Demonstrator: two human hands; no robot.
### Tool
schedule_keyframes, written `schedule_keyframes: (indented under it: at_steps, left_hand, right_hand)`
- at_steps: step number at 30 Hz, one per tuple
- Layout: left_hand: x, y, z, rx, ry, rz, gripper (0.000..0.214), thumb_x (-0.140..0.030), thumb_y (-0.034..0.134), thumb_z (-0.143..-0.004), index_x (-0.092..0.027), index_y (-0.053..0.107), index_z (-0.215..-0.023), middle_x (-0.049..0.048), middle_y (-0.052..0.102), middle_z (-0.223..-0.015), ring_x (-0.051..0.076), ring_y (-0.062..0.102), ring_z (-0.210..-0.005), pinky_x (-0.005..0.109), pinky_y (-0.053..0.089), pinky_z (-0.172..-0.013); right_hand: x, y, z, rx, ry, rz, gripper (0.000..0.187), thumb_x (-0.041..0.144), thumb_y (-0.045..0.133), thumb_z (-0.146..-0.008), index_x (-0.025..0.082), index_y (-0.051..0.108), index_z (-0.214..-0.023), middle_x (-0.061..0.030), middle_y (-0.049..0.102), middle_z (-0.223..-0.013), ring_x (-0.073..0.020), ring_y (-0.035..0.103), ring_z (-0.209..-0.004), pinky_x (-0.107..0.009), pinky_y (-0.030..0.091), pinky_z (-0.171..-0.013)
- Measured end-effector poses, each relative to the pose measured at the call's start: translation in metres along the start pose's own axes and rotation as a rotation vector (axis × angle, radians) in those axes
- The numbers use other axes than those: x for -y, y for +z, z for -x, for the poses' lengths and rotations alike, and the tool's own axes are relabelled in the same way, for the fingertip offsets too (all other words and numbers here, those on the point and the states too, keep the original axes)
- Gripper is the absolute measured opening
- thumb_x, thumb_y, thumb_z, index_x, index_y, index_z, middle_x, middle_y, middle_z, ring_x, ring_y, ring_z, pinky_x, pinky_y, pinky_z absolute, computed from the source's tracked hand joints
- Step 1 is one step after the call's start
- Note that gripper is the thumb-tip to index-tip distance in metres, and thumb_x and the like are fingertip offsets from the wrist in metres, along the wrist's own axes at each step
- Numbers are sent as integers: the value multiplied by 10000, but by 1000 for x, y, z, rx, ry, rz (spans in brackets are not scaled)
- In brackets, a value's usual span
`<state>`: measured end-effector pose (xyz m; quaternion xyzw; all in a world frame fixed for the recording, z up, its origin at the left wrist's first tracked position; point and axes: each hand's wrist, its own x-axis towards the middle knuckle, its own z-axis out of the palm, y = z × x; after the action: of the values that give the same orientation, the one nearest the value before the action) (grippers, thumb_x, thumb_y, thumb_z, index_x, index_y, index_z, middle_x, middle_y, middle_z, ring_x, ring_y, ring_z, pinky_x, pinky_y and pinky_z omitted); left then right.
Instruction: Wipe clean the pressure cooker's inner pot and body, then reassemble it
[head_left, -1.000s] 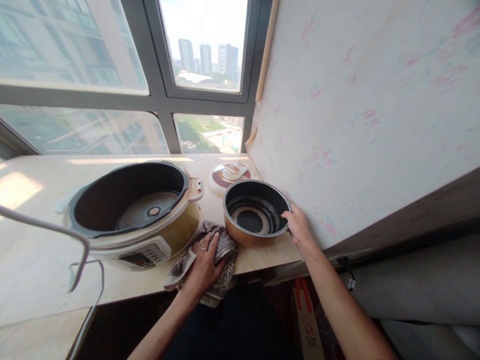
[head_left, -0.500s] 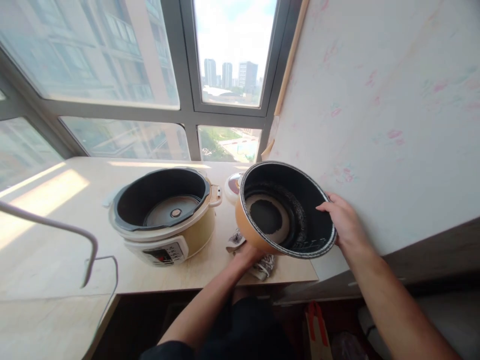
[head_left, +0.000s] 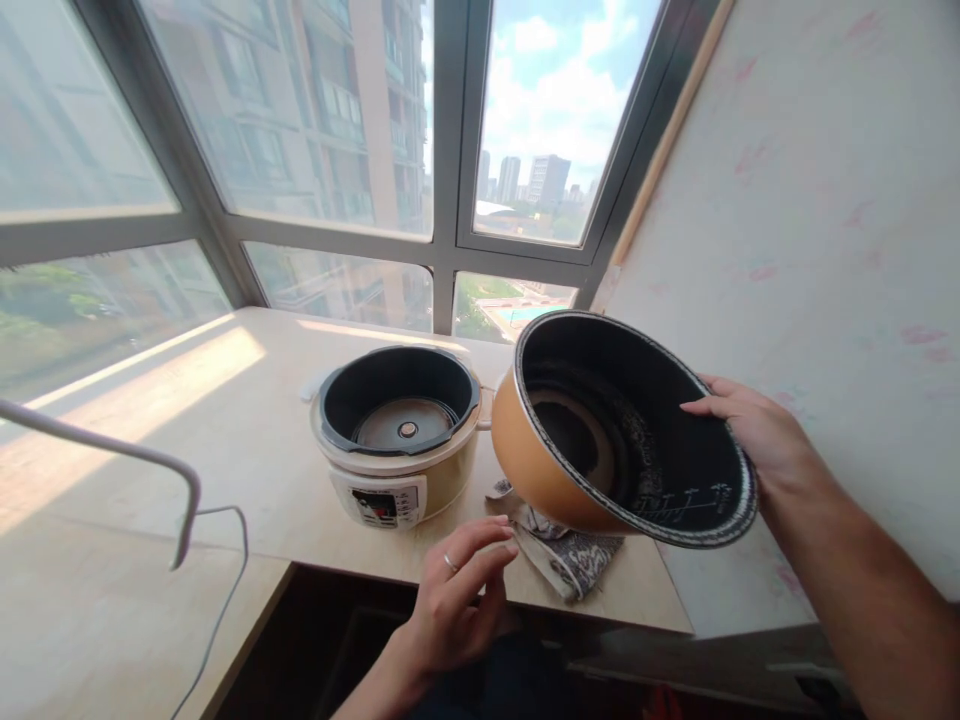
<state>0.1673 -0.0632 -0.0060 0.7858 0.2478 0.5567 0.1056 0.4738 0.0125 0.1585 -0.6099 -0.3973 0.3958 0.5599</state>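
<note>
My right hand [head_left: 765,430] grips the rim of an inner pot [head_left: 517,440], thumb inside and the fingers hidden behind. The pot is orange outside and dark inside, with worn patches on its bottom, and it is held tilted in the air. My left hand [head_left: 465,590], with a ring on one finger, is apart from the pot and holds nothing, its fingers stretched out and slightly bent. Near its fingertips a patterned cloth [head_left: 577,560] lies crumpled at the counter's edge, partly under the pot. The electric pressure cooker [head_left: 450,475] stands lidless to the left, its heating plate showing.
A pale wooden counter [head_left: 247,450] runs below the windows [head_left: 322,200]. A grey curved bar [head_left: 135,450] and a thin cable [head_left: 225,600] cross the left side. The papered wall [head_left: 840,230] rises close on the right.
My left hand has come out from under the pot and let go of it, moving down and left. The pot, still in my right hand, now leans more. The view has shifted left.
</note>
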Motion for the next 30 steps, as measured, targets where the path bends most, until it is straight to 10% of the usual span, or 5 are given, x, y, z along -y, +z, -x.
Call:
schedule_keyframes:
  at_steps: [9,17,30]
  left_hand:
    - [-37,-70,-90,-215,-236,-46,789,-523,494,-979,-266,136,-1634,99,102,-1712,364,44,-1569,606,110,-1250]
    - [-8,-116,-117,-426,-323,-3,807,-628,518,-933,-280,240,-1605,69,217,-1684,347,124,-1562,524,150,-1267]
    - [51,-163,-117,-397,-383,177,671,-631,406,-982,-258,366,-1538,92,452,-1551,299,368,-1473,458,289,-1231]
  right_hand:
    - [48,105,3,173,25,-20,378,77,597,-577,195,709,-918,12,651,-574,-157,582,-454,-253,485,-438]
    - [71,172,1,352,10,-171,123,104,615,-622,194,578,-698,30,560,-552,-116,532,-463,-211,451,-441]
    - [68,232,2,616,-109,-22,197,160,691,-717,199,613,-894,15,642,-701,-126,578,-546,-228,508,-487]
